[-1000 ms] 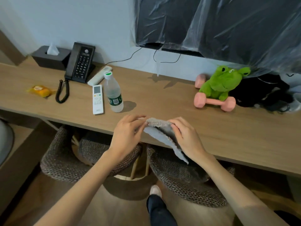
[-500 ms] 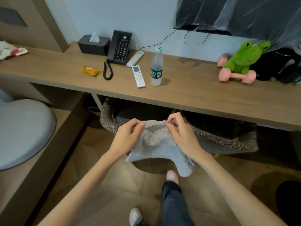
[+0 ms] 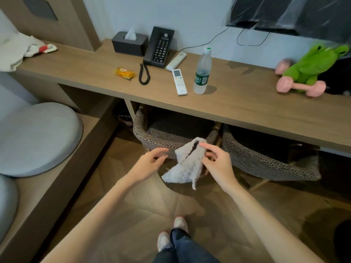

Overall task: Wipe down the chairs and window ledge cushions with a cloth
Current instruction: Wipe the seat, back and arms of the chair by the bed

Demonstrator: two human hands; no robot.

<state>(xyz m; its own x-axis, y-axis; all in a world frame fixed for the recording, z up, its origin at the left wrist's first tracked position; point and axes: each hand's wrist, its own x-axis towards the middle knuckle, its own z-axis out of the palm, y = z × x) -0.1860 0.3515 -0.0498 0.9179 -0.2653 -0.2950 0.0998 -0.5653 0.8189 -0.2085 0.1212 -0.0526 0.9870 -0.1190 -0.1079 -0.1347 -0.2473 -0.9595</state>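
A fluffy grey cloth [image 3: 187,164] hangs folded in the air in front of the desk. My right hand [image 3: 218,164] pinches its upper right edge between thumb and fingers. My left hand [image 3: 150,164] is just left of the cloth with relaxed fingers, apart from it and holding nothing. Two woven dark chairs are tucked under the desk: the left chair [image 3: 171,137] right behind the cloth, the right chair [image 3: 266,158] beside it. Two round grey cushions lie on the low wooden ledge at the left, one large [image 3: 36,137] and one at the frame edge [image 3: 7,204].
The wooden desk [image 3: 247,105] carries a tissue box [image 3: 130,43], a black phone [image 3: 158,47], two remotes, a water bottle [image 3: 202,73], an orange packet [image 3: 124,73], a green frog toy [image 3: 311,67] and a pink dumbbell [image 3: 300,88]. My feet [image 3: 171,236] stand on wooden floor.
I have stepped back from the desk, so the view now shows the chairs and ledge. My left hand has let go of the cloth, which now hangs folded from my right hand.
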